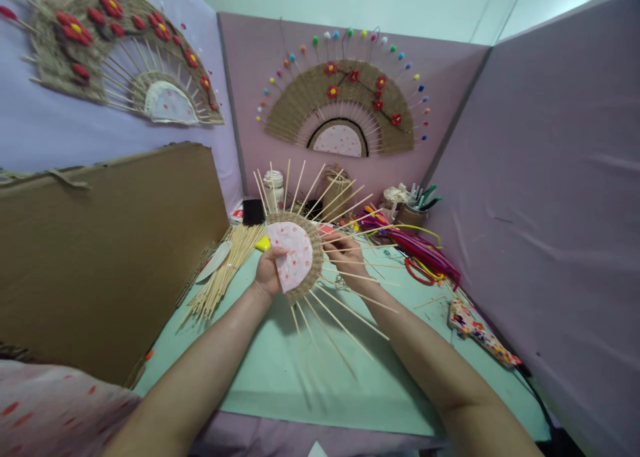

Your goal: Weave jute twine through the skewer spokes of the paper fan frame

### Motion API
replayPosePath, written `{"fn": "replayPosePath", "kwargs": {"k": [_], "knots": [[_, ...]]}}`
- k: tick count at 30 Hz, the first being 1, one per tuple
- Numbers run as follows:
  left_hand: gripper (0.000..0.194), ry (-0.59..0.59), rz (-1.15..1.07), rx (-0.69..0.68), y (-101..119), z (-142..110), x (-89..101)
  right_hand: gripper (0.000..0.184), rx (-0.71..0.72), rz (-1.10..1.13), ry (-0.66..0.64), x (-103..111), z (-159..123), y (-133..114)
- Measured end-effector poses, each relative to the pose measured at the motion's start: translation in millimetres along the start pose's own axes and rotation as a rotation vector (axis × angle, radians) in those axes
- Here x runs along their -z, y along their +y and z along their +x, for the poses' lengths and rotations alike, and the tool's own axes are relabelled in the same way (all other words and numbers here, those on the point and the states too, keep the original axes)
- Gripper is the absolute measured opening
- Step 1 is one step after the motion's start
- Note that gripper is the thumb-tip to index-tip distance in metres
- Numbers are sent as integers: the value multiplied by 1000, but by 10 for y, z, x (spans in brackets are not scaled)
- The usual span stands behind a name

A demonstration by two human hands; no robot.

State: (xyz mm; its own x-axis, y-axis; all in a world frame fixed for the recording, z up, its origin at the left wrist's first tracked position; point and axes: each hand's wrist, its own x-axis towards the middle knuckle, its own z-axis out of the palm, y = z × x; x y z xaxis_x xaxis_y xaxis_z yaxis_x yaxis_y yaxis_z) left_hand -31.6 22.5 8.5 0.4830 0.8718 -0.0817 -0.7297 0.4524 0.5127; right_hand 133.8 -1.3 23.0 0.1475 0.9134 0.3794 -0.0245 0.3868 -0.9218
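A half-made fan (293, 253) is held up above the table, its half-round base covered in white cloth with pink dots. A band of woven twine (317, 253) edges the cloth, and many thin wooden sticks (345, 210) spread outward from it. My left hand (270, 271) grips the flat side of the base, thumb lying over the cloth. At the right edge of the weave, my right hand (345, 253) is among the sticks with its fingers pinched together. What they pinch is too small and partly covered to make out.
A bundle of sticks (223, 270) lies on the left beside a cardboard sheet (110, 243). Jars, pipe cleaners (415, 243), orange-handled scissors (419, 271) and a flowered glue gun (483, 333) line the back and right. Finished fans (350, 103) hang on the walls.
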Motion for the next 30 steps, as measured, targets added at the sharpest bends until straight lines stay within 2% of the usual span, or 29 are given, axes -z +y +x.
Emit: {"fn": "replayPosePath", "kwargs": {"k": [3,9,11,14,16,19,23,26,30], "knots": [[59,14,0,-21,59,-24,2,25,-28,14,-81,-8,3,17],[60,21,48,-46,109,-38,-34,30,-203,-4,-211,42,17,2],[60,9,59,-51,128,-36,-30,30,-248,3,-339,111,25,-36],[56,60,83,-98,167,-42,-17,32,-338,-53,-592,304,69,-104],[55,96,91,-142,202,-48,-12,35,-367,-100,-659,484,127,-141],[55,116,92,-168,262,-48,-13,38,-360,-89,-608,772,227,-194],[57,134,109,-157,312,-27,-1,37,-303,14,-464,1045,293,-316],[56,120,136,-132,302,-11,6,31,-232,26,-364,1108,290,-432],[50,100,168,-107,269,-9,-12,20,-116,-78,-249,1063,270,-581]]}}
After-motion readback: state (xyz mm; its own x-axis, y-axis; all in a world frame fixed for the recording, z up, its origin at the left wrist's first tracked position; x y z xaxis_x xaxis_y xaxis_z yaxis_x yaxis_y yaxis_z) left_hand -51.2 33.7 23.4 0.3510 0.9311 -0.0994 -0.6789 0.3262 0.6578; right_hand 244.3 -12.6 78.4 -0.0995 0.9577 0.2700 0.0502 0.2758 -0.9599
